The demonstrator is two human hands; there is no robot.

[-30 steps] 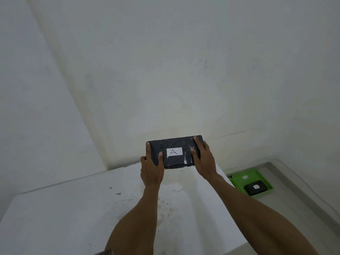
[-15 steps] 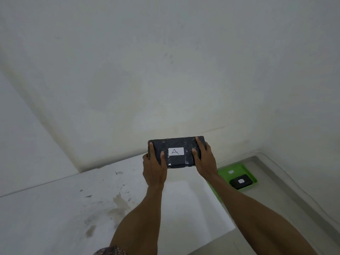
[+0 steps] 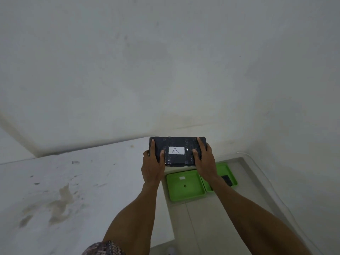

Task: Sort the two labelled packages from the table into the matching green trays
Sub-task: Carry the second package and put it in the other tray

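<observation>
A black wrapped package [image 3: 177, 144] with a white label marked "A" is held in the air past the table's right edge. My left hand [image 3: 153, 166] grips its left end and my right hand [image 3: 205, 162] grips its right end. On the floor below lie two green trays side by side. The left tray [image 3: 185, 192] holds only a small white label. The right tray [image 3: 230, 173] carries a second black package [image 3: 226, 180], partly hidden behind my right forearm.
The white table [image 3: 73, 190] with brown stains fills the left side, its right edge near my left forearm. White walls close the corner behind the trays. A thin cable [image 3: 257, 166] runs along the floor by the right wall.
The view has swung right, past the table edge, with the package kept in both hands. The left green tray has come into view beside the tray with the other package.
</observation>
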